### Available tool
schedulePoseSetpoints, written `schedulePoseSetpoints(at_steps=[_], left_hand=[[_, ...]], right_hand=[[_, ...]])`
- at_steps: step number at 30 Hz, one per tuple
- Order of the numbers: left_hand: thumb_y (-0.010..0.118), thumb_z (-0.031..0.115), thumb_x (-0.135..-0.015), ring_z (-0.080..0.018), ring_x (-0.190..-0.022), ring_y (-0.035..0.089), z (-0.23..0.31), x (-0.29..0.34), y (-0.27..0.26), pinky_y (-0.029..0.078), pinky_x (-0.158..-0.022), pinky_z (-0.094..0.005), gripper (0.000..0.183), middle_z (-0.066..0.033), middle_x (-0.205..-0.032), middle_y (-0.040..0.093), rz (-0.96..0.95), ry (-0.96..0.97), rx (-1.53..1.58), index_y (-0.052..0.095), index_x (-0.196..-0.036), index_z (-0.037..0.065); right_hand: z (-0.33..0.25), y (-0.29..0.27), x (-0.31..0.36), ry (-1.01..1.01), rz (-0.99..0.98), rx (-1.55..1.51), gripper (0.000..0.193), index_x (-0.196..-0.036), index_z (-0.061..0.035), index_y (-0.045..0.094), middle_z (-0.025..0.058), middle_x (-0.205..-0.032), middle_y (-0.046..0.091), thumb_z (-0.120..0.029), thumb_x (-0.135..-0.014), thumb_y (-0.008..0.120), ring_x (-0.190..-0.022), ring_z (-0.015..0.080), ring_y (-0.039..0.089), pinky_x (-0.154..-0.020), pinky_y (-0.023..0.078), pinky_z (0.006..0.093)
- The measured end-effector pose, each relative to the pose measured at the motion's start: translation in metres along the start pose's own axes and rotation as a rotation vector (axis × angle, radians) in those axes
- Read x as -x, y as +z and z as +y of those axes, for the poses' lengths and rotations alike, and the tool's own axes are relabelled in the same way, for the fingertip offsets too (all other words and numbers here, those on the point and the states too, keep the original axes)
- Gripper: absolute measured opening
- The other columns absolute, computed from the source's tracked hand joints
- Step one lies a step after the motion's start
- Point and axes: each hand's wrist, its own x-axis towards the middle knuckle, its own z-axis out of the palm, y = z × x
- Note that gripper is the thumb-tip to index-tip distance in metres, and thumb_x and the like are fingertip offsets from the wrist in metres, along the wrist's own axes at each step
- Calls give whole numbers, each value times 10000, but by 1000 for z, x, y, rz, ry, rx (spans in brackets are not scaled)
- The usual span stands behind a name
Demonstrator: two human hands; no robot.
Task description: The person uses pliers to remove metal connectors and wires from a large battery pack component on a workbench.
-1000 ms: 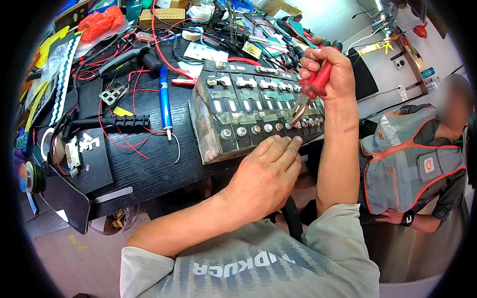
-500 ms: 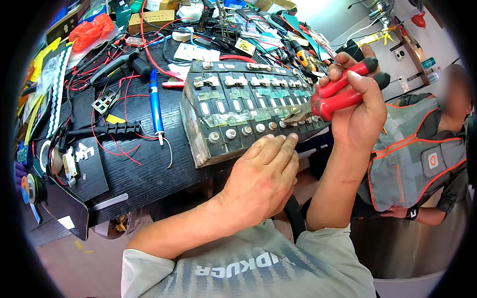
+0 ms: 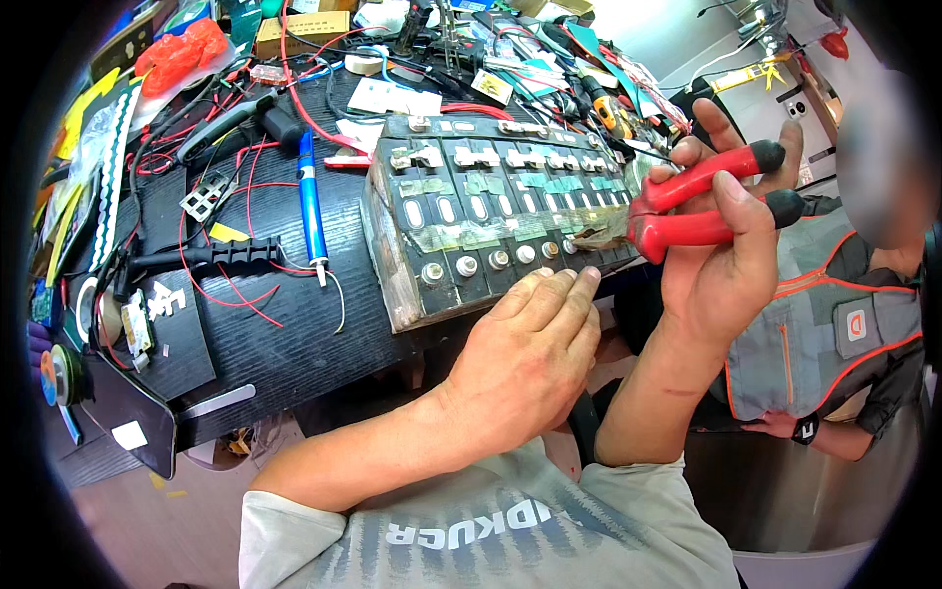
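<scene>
A long dark battery pack (image 3: pixel 422 294) lies on the black table, with a row of metal terminals along its near side and clear and green tape over its top. My right hand (image 3: pixel 721 265) grips pliers (image 3: pixel 687 231) with red, black-tipped handles, spread apart. Their worn jaws reach low over the pack's near terminal row at its right part; whether they close on a terminal is not visible. Fingers stretched out and close together, my left hand (image 3: pixel 530 353) rests against the pack's near edge, holding nothing. Its thumb is hidden.
Left of the pack lie a blue pen-shaped tool (image 3: pixel 311 211), a black ribbed handle (image 3: pixel 211 257) and loose red wires. Behind it are heaped cables, boxes and a yellow power tool (image 3: pixel 606 106). At the right a person in a grey vest (image 3: pixel 814 324) sits close by.
My right hand and the pliers have shifted right and slightly down, and the handles stand wider apart. My left hand keeps nearly the same place at the pack's edge.
</scene>
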Motion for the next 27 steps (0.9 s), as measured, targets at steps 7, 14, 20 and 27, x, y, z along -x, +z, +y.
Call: schedulePoseSetpoints(at_steps=[7, 14, 20, 27], left_hand=[[829, 193, -800, -380, -1324, 639, -1, 1, 0, 496, -1178, -519, 536, -255, -1479, 635, -2, 9, -3, 686, -1249, -61], [826, 196, -805, -379, -1333, 634, -2, 1, 1, 497, -1177, -524, 517, -254, -1483, 631, -6, 7, 4, 688, -1236, -55], [827, 199, -798, -380, -1329, 638, -1, 0, -1, 505, -1166, -524, 520, -252, -1482, 632, -15, 6, -6, 688, -1231, -54], [830, 206, -794, -383, -1315, 644, -1, 1, -1, 509, -1159, -522, 521, -254, -1479, 634, -24, 0, 2, 690, -1221, -57]], right_hand=[[2, -10, -9, -42, 14, 125, 930, -1750, -63, 200, 318, -1467, 555, -74, -917, 613, -1099, 311, 715, -908, 628, 445], [-4, -10, -3, 7, 0, 162, 946, -1746, -20, 200, 295, -1445, 570, -65, -890, 600, -1075, 306, 717, -920, 624, 435], [-2, -4, 7, -134, 10, 281, 920, -1727, 2, 217, 251, -1344, 623, -55, -889, 594, -1061, 287, 710, -925, 615, 426], [3, 11, 13, -230, -22, 249, 601, -1537, 21, 401, 153, -1149, 622, -43, -970, 591, -960, 233, 662, -907, 592, 442]])
